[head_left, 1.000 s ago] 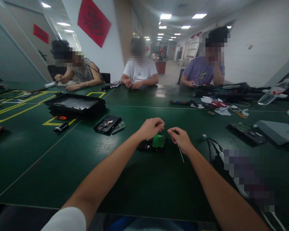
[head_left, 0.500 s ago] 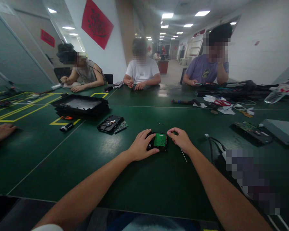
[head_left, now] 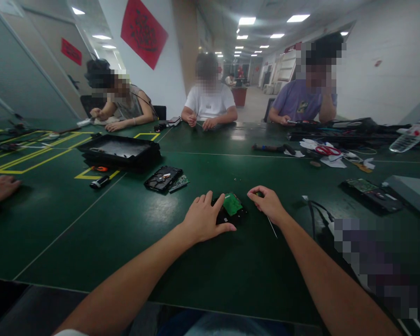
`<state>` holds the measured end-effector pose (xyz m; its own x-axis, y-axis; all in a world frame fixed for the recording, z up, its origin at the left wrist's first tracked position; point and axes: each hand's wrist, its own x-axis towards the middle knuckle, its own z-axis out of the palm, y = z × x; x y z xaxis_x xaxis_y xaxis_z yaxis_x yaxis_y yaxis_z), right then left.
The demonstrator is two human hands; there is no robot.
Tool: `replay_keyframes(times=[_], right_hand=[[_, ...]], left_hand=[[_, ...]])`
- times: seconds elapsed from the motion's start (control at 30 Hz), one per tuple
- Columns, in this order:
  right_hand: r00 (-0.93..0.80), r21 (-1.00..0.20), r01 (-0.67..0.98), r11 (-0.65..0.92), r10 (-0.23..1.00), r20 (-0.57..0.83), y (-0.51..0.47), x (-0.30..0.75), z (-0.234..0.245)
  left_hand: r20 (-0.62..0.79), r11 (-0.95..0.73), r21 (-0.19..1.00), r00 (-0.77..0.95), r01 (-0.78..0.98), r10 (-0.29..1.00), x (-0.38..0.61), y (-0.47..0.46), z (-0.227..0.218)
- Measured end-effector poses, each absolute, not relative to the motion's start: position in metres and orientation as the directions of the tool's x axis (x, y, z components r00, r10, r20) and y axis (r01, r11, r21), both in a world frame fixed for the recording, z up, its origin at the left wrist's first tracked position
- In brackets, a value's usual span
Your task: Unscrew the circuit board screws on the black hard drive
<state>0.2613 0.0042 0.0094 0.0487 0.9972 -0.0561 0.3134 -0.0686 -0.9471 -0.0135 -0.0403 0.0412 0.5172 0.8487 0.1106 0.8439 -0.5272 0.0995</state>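
Note:
On the green table, a black hard drive (head_left: 238, 217) lies with its green circuit board (head_left: 233, 204) facing up. My left hand (head_left: 205, 219) grips it from the left, thumb along the near edge and index finger by the board; the drive's left part is hidden under the fingers. Just right of the drive, my right hand (head_left: 266, 201) is closed around a screwdriver (head_left: 272, 228). Its thin metal shaft points down and toward me, clear of the drive, and its handle is mostly covered by my fingers. A few tiny screws (head_left: 235, 179) lie beyond the drive.
Left of the drive are another black drive (head_left: 163, 179), a loose circuit board (head_left: 178, 184) and black trays (head_left: 121, 150). At right lie a drive with exposed board (head_left: 371, 195), a grey box (head_left: 411, 193), cables (head_left: 313, 212) and red scissors (head_left: 328, 150). Several people sit around the table.
The hard drive has turned clockwise under my left hand, and my left thumb has moved nearer to me. My right hand keeps the screwdriver beside it. The view has shifted slightly.

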Motion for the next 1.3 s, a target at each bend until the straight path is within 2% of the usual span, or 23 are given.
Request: replay_keyframes(times=[0.2,0.33,0.4,0.5,0.63,0.8,0.97,1.2,1.3], right_hand=[[0.05,-0.943,0.331,-0.047,0.998,-0.033,0.004,0.261,0.007],[0.055,-0.946,0.321,-0.043,0.998,-0.027,0.005,0.261,0.007],[0.047,-0.944,0.328,-0.045,0.998,-0.031,0.005,0.262,0.007],[0.05,-0.935,0.35,-0.054,0.998,-0.039,0.007,0.263,0.004],[0.052,-0.952,0.298,-0.065,0.997,-0.051,0.01,0.264,-0.001],[0.056,-0.986,0.142,-0.092,0.995,-0.085,0.014,0.268,-0.003],[0.06,-0.988,0.111,-0.104,0.993,-0.098,0.015,0.269,0.0],[0.022,-0.982,0.154,-0.108,0.994,-0.105,0.008,0.266,0.005],[-0.022,-0.95,0.308,-0.048,0.998,-0.057,0.004,0.264,0.009]], left_hand=[[0.081,-0.618,0.211,0.617,0.757,0.783,-0.012,-0.05,0.053],[0.119,-0.574,0.231,0.562,0.786,0.818,-0.026,-0.028,0.049],[0.159,-0.674,0.266,0.659,0.689,0.736,-0.038,-0.016,0.048],[0.115,-0.785,0.437,0.838,0.439,0.533,-0.052,-0.005,0.044],[0.066,-0.755,0.525,0.866,0.393,0.496,-0.055,-0.005,0.038],[0.064,-0.768,0.476,0.855,0.428,0.515,-0.052,-0.006,0.035],[0.096,-0.761,0.453,0.822,0.466,0.561,-0.049,-0.004,0.03],[0.188,-0.739,0.364,0.732,0.567,0.655,-0.027,-0.008,0.009],[0.218,-0.714,0.325,0.685,0.621,0.695,-0.013,-0.015,0.003]])
